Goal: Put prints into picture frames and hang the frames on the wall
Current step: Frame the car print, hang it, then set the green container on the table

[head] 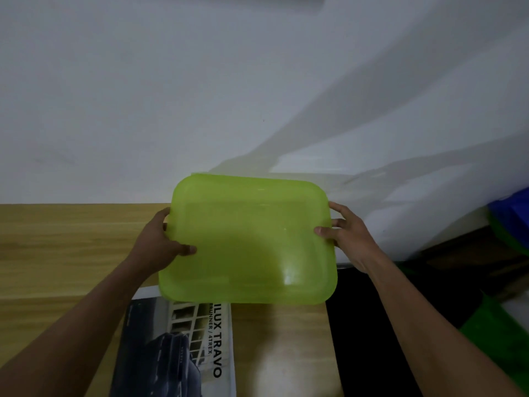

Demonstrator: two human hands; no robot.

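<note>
Translucent green plastic tray [247, 239] held up by both edges, left hand [160, 242] and right hand [345, 234] gripping it, above a car print [171, 348] lying on wooden bench [57, 247], white wall [200, 96] behind

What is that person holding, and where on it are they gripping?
A translucent green tray: the left hand grips its left edge and the right hand its right edge, thumbs on the near face.

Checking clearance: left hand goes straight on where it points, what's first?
The green tray that the left hand grips; past that, likely the white wall, though depth is unclear.
</note>
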